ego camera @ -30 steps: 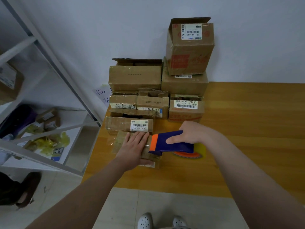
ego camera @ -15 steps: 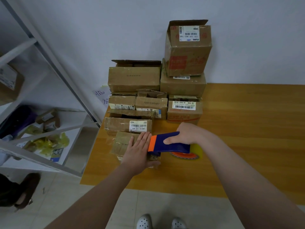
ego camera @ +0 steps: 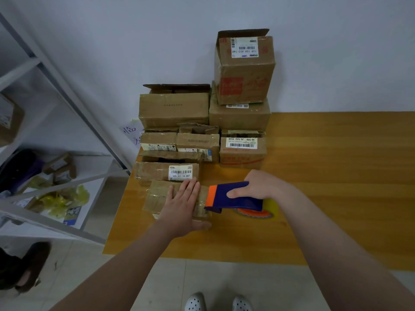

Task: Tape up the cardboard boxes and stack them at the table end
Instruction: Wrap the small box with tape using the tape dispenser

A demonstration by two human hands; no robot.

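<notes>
Meanwhile, left hand flat, fingers straight, on a small crinkled cardboard box, right hand gripping a blue-orange plastic tape dispenser alongside, taped boxes stacked beyond both

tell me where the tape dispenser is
In the head view the tape dispenser sits centre-frame, gripped by the right hand, its orange nose at the right end of the small box under the left hand.
</notes>
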